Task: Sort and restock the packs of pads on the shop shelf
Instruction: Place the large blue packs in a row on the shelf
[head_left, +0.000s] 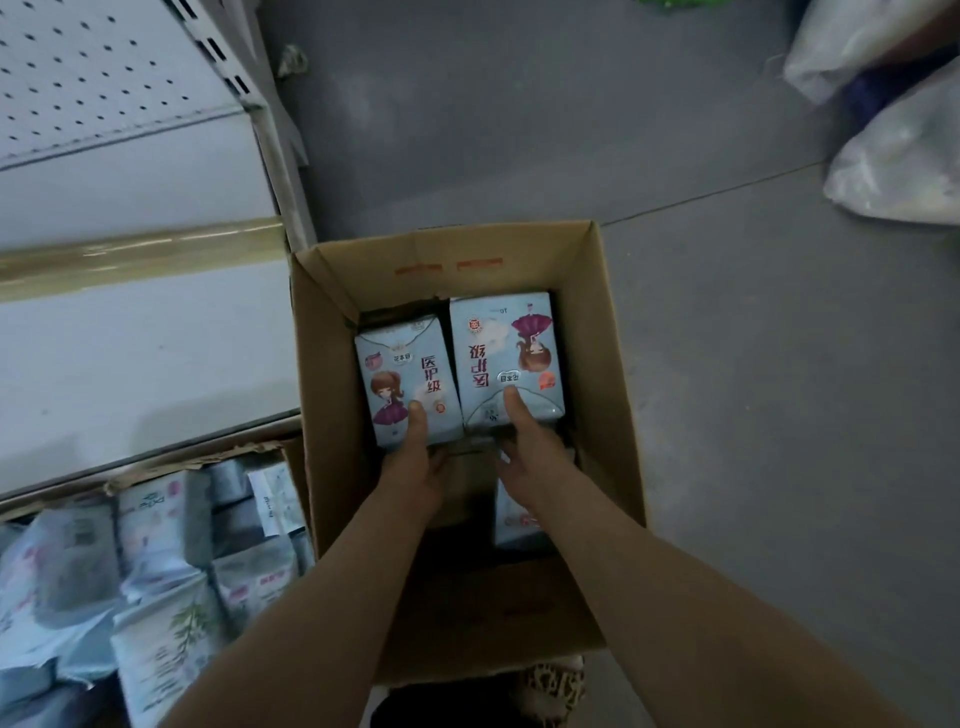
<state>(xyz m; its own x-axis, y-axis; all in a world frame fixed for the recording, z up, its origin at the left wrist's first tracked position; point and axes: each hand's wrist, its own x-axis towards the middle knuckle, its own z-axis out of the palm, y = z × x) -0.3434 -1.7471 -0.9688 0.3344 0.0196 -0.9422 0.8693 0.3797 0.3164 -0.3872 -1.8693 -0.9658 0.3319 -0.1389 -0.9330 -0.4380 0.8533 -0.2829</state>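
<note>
On the left: white shelf (145, 364), mixed packs (156, 571) heaped below | middle: left hand (415, 467) pinches the left pack (400, 374), right hand (530, 452) pinches the right pack (504, 353), both inside the cardboard box (618, 364) | risk: thumbs hold only the near ends, so a slippery pack could tip and drop back in.

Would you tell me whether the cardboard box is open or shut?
Open: the cardboard box has no cover on top, and packs of pads show inside.
</note>
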